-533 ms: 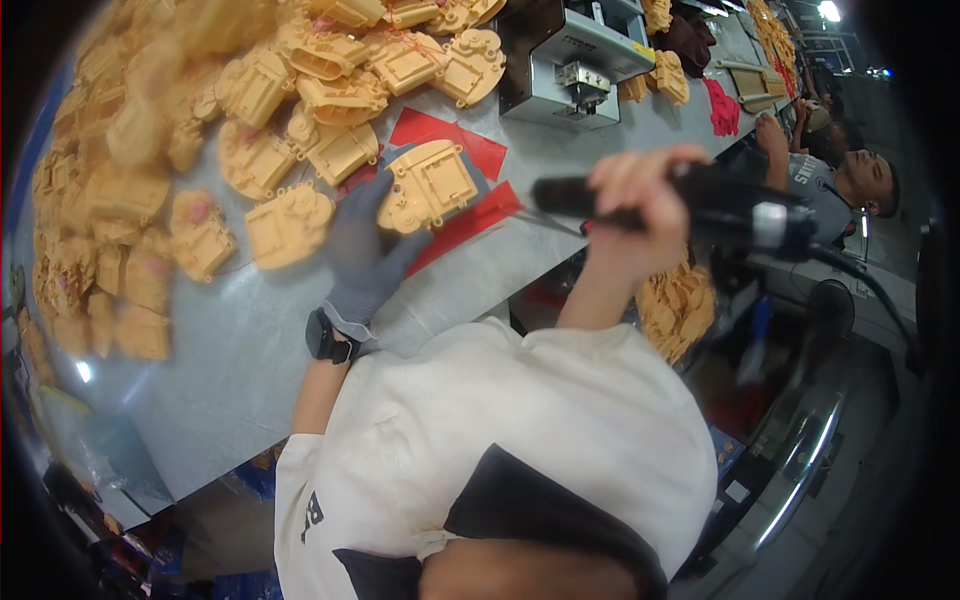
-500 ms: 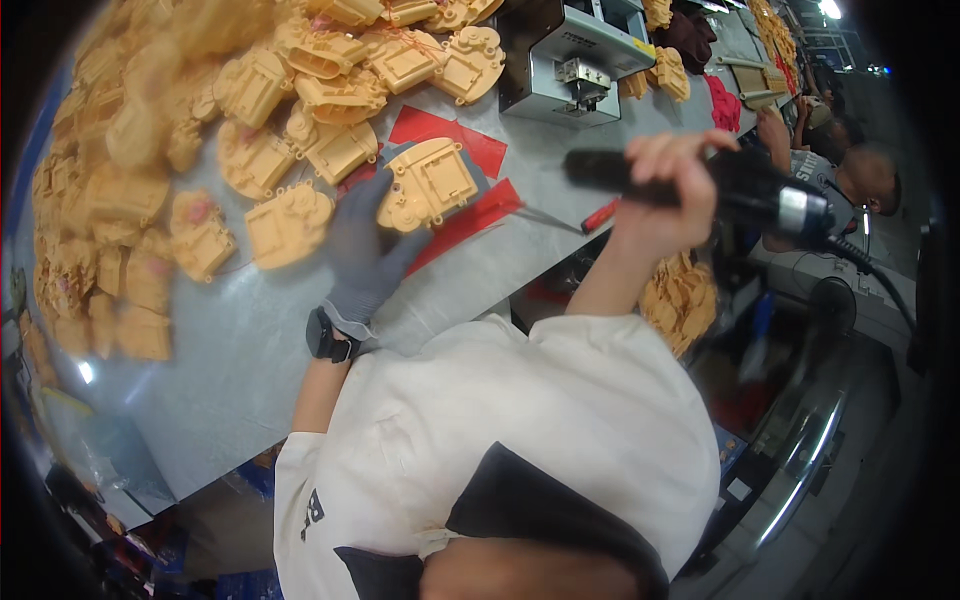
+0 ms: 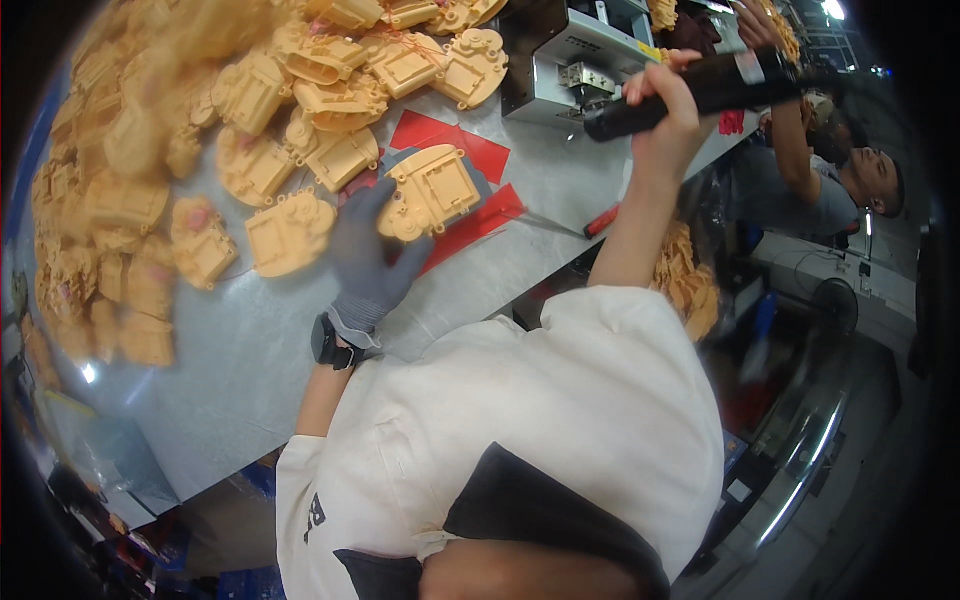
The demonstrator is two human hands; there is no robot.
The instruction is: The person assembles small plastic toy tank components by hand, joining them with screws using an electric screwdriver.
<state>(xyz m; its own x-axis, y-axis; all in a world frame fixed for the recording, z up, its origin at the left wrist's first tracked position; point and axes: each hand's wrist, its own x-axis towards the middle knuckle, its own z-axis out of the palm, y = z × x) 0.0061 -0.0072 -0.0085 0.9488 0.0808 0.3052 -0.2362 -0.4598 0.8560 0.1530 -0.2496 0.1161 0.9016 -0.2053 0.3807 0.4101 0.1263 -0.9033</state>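
Observation:
My left hand (image 3: 368, 245), in a grey glove, has its fingers and thumb around the near-left side of a yellow plastic housing (image 3: 432, 190). That housing lies with its recessed side up on a dark grey block (image 3: 480, 182), over red sheets (image 3: 470, 235) on the table. Bare and raised to the right, my right hand (image 3: 668, 98) is wrapped round a black corded electric screwdriver (image 3: 730, 88). The screwdriver is held well away from the housing; its tip cannot be made out.
Many yellow housings (image 3: 250, 90) are heaped across the left and far table (image 3: 250, 370). A metal-cased machine (image 3: 575, 70) stands at the far side. A red-handled tool (image 3: 602, 220) lies near the table's edge. A co-worker (image 3: 800, 170) is at the right.
My right hand has moved up and away with the screwdriver, which is now tilted with its right end higher. The left hand and the housing have hardly moved. The co-worker's arm has risen.

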